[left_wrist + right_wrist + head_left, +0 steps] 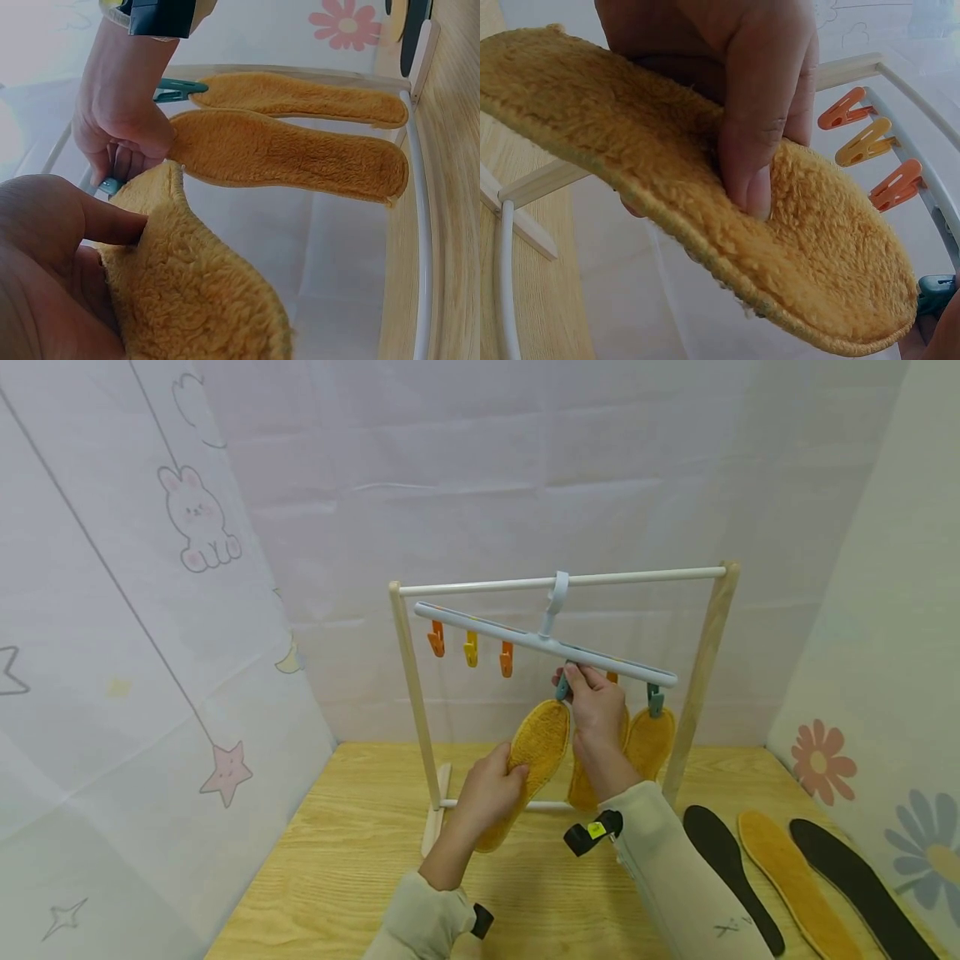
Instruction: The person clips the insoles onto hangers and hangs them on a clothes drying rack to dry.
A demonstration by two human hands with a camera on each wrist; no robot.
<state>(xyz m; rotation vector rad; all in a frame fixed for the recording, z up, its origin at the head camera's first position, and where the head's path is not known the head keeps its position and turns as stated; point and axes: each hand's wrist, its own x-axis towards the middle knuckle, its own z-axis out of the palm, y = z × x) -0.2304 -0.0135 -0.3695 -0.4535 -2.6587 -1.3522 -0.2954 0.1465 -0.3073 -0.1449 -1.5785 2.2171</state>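
Note:
My left hand (491,789) grips a fuzzy yellow insole (543,743) by its middle, thumb on the pile side, and the insole bends a little in the left wrist view. My right hand (600,706) pinches a teal clip (562,688) under the pale blue hanger (487,627). The insole's upper tip meets the clip's lower end; whether the clip bites on it I cannot tell. Two similar insoles hang to the right: one (292,154) partly behind my right hand, the other (651,745) from a teal clip (656,700) at the hanger's end.
The hanger tilts down to the right on a rack's white rail (637,577). Orange and yellow clips (471,649) dangle on its left half. Right of the rack, a black insole (723,860), a yellow insole (795,885) and another black insole (855,877) lie on the wooden table (337,860).

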